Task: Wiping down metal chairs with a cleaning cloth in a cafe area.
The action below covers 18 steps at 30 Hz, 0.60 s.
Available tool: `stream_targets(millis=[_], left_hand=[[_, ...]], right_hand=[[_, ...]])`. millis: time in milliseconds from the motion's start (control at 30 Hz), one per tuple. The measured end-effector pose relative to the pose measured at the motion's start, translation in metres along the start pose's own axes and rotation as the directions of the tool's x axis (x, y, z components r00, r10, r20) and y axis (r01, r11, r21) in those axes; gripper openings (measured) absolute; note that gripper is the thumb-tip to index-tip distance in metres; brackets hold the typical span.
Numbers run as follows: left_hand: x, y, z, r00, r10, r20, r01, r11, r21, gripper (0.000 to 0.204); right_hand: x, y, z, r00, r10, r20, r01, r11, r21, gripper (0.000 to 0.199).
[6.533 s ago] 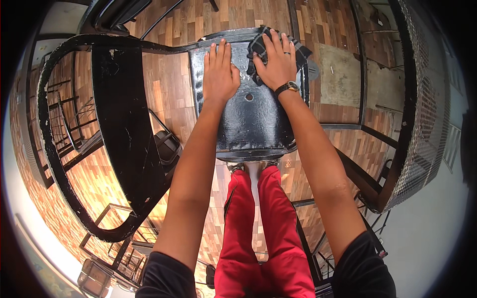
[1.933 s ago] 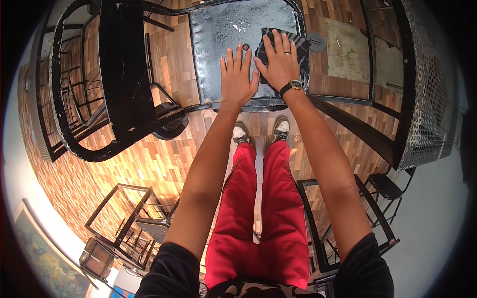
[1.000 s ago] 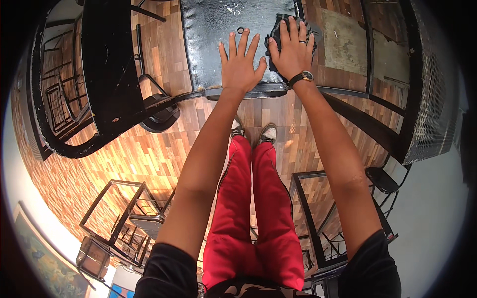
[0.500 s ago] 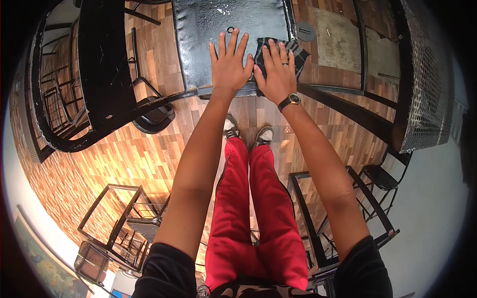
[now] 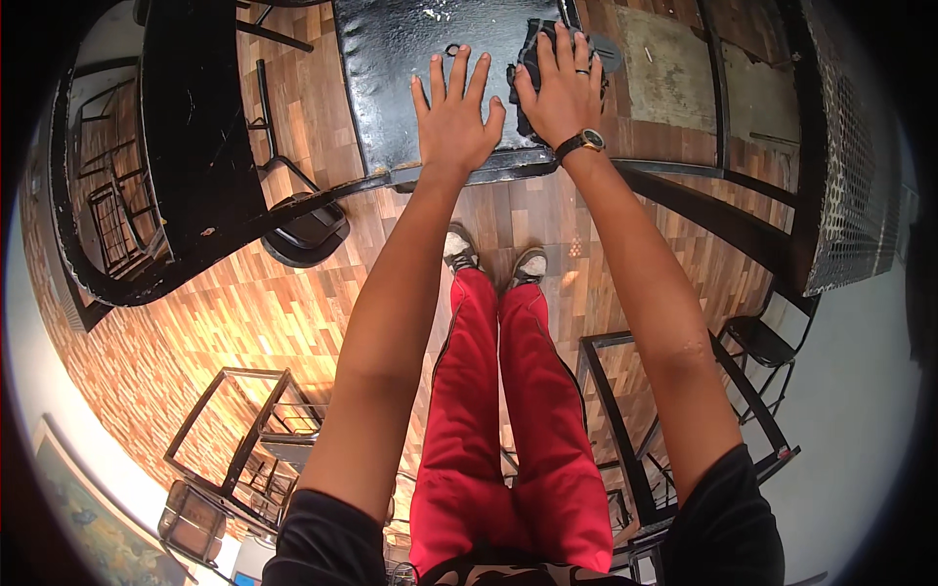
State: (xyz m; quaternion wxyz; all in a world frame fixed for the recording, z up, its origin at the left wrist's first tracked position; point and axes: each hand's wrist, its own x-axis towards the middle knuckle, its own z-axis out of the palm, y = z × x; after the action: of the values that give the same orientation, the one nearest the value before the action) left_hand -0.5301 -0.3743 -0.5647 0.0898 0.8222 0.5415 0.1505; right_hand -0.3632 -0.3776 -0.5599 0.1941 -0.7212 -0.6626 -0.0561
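My left hand (image 5: 455, 127) lies flat with spread fingers on a worn, shiny black seat-like surface (image 5: 391, 93). Just beyond its fingertips is a small dark ring-shaped mark or object (image 5: 451, 49). Under my right hand (image 5: 563, 96) a dark checked cloth (image 5: 533, 51) is bunched against the right edge of that surface. The right fingers stretch out over the cloth and press it down, with the thumb apart; part of the cloth is hidden beneath the palm. A watch (image 5: 586, 140) is on my right wrist and a ring on one finger.
A black metal frame (image 5: 684, 200) runs along the near right, with a perforated metal panel (image 5: 852, 186) beyond. At left stands a large black furniture piece (image 5: 200, 117). A stool (image 5: 308, 234), chair (image 5: 760, 342) and open frames (image 5: 230, 430) stand on the wood-patterned floor (image 5: 244, 322).
My right hand has slid away from me and slightly right, bunching the cloth, which lay more spread out before. My left hand stays in nearly the same place on the black surface.
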Motion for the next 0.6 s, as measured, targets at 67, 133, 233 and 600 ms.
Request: stream_targets(millis=[67, 133, 233, 600], left_hand=[[-0.001, 0.0, 0.0, 1.0, 0.002, -0.004, -0.002, 1.0, -0.011, 0.059], [-0.002, 0.001, 0.0, 1.0, -0.004, -0.012, 0.004, 0.999, -0.038, 0.059], [-0.003, -0.002, -0.001, 1.0, -0.005, -0.012, 0.004, 0.999, -0.042, 0.056], [-0.005, -0.003, 0.0, 1.0, -0.002, -0.012, 0.002, 1.0, -0.021, 0.053]], right_hand=[[-0.009, -0.004, -0.004, 0.999, -0.019, 0.028, 0.02, 0.999, -0.029, 0.058], [-0.02, -0.009, -0.01, 0.998, -0.029, 0.048, 0.029, 1.0, 0.0, 0.059], [-0.032, -0.02, -0.018, 0.995, -0.04, 0.094, 0.037, 0.999, 0.034, 0.058], [-0.015, 0.003, -0.02, 0.954, -0.261, 0.146, 0.242, 0.96, 0.139, 0.057]])
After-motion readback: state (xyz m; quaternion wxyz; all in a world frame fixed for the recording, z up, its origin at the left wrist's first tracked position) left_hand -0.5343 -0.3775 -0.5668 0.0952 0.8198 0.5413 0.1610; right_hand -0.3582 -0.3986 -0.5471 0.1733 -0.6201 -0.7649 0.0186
